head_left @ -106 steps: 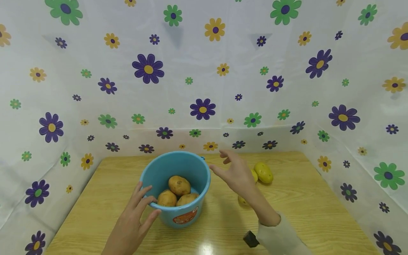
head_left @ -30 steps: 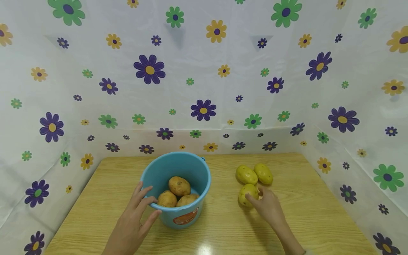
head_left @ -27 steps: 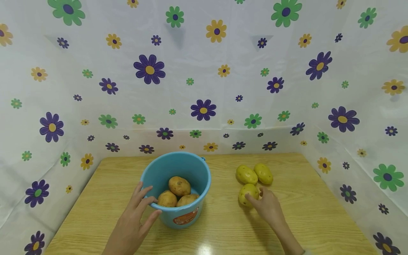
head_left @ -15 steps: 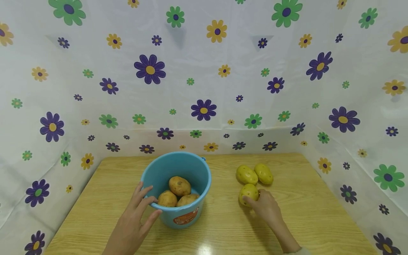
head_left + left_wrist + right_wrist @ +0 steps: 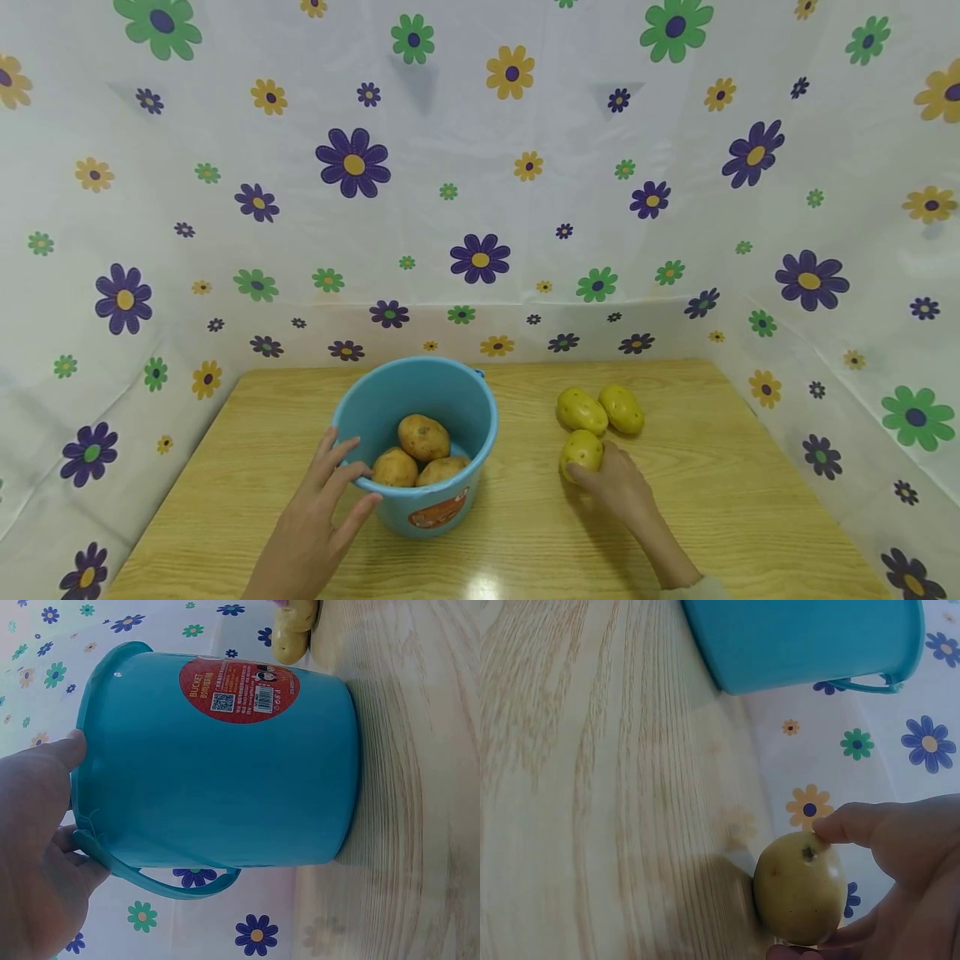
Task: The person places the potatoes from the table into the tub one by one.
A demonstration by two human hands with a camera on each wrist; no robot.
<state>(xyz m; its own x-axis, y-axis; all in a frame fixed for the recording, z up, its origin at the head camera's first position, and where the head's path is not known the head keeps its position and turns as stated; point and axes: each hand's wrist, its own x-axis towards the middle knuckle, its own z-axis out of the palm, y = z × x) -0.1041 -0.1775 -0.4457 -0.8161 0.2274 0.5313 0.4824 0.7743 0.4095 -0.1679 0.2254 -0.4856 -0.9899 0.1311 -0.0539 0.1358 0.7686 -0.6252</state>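
Note:
A blue bucket (image 5: 435,510) stands on the table with three brown potatoes (image 5: 423,437) inside. My left hand (image 5: 306,517) holds its near left rim, fingers over the edge and thumb outside; in the left wrist view the thumb presses the bucket wall (image 5: 217,772) near the rim. To the right, my right hand (image 5: 624,487) grips a glossy yellow potato (image 5: 581,455) between thumb and fingers. The right wrist view shows the thumb on one end of that yellow potato (image 5: 799,889) and fingertips at the other, partly hidden.
Two more yellow potatoes (image 5: 581,411) lie just beyond the gripped one, side by side. The wooden table (image 5: 712,475) is bounded at the back and sides by a white flowered curtain (image 5: 420,225). The bucket's handle (image 5: 172,885) hangs down its side.
My right hand has moved from beside the bucket's rim to the nearest yellow potato. Its fingers have closed around it, and the potato has shifted slightly. The left hand has stayed at the rim.

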